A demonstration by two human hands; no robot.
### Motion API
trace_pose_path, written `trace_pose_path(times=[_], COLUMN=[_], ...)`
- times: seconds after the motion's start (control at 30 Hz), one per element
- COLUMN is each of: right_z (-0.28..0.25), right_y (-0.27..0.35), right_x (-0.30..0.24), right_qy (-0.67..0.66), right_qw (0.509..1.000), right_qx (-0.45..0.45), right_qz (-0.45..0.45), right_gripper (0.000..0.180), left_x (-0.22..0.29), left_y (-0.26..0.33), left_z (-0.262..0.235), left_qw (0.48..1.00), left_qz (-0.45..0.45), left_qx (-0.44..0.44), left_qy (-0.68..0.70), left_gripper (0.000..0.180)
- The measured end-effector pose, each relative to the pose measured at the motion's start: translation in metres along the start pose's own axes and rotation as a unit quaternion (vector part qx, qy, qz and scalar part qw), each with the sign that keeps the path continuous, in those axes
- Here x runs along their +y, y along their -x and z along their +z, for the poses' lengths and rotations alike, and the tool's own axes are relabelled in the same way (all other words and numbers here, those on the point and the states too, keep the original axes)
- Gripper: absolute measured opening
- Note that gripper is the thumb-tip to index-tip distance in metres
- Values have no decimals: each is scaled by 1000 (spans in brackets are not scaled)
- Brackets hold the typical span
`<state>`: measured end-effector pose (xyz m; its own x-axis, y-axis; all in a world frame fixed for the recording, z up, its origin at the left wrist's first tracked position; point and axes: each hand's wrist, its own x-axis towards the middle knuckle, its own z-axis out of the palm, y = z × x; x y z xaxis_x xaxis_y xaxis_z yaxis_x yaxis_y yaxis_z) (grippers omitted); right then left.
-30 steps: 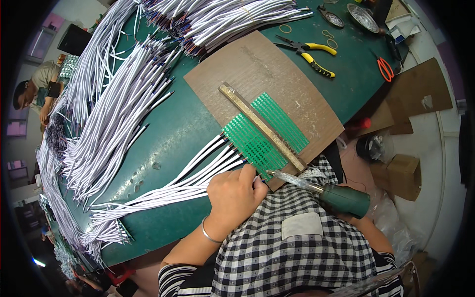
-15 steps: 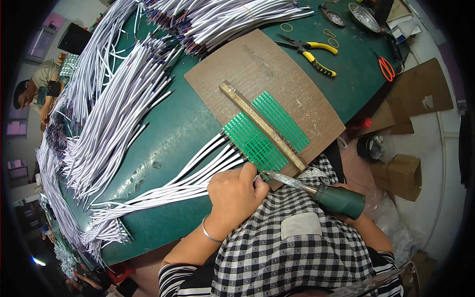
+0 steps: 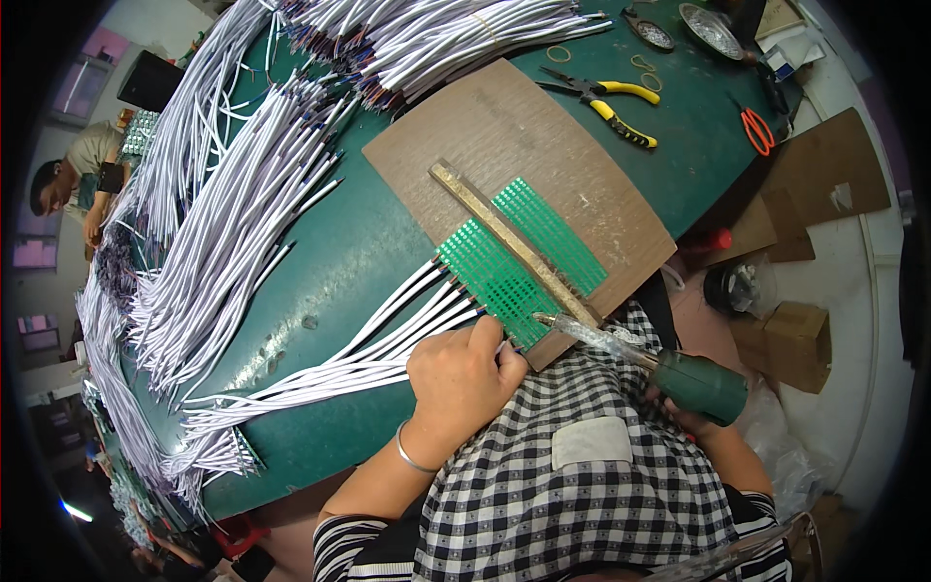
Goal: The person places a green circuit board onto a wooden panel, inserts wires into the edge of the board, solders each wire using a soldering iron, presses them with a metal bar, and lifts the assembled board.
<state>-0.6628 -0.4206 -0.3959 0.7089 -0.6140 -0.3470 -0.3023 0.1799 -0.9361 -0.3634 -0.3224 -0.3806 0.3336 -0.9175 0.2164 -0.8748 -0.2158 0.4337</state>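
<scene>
My left hand [image 3: 465, 376] is closed in a pinch at the near corner of a green circuit board [image 3: 490, 267], gripping the end of a white cable. Several other white cables [image 3: 383, 315] run from the board's left edge, under or past that hand, toward the lower left. A soldering iron [image 3: 700, 386] with a thick green handle is in my right hand [image 3: 687, 419], which is partly hidden behind it. Its metal tip is over the board's near end, a little apart from my left fingers. Across the board lies a narrow wooden strip [image 3: 514, 242].
Beneath the board is a brown panel [image 3: 572, 145] on the green table [image 3: 325, 252]. Large bundles of white cables [image 3: 228, 223] cover the left and far sides. Yellow-handled pliers [image 3: 611, 102], red-handled scissors [image 3: 756, 132] and a metal dish [image 3: 711, 31] lie to the right. Another person [image 3: 87, 179] sits far left.
The soldering iron has moved right, its tip shifting from beside my left fingers at the board's edge to over the board's surface. My left hand holds its place.
</scene>
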Motion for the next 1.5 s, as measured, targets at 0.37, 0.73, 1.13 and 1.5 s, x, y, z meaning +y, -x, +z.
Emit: trace_pose_path(times=[0.37, 0.73, 1.13, 1.5], right_z=[-10, -2, 5, 7], right_y=[10, 19, 11, 17], right_x=[26, 25, 23, 37], right_qy=[120, 30, 101, 76], right_qw=[984, 996, 986, 993], right_qx=[-15, 20, 32, 19], right_qz=[-129, -84, -129, -83], right_gripper=[64, 64, 59, 61], left_x=[-6, -6, 6, 9], left_y=[24, 25, 17, 17], left_z=[-14, -15, 4, 14], left_qw=[992, 996, 1000, 998], left_qz=[116, 69, 12, -1], left_qx=[48, 17, 3, 40], left_qy=[-3, -44, 24, 55], left_gripper=[20, 18, 18, 23])
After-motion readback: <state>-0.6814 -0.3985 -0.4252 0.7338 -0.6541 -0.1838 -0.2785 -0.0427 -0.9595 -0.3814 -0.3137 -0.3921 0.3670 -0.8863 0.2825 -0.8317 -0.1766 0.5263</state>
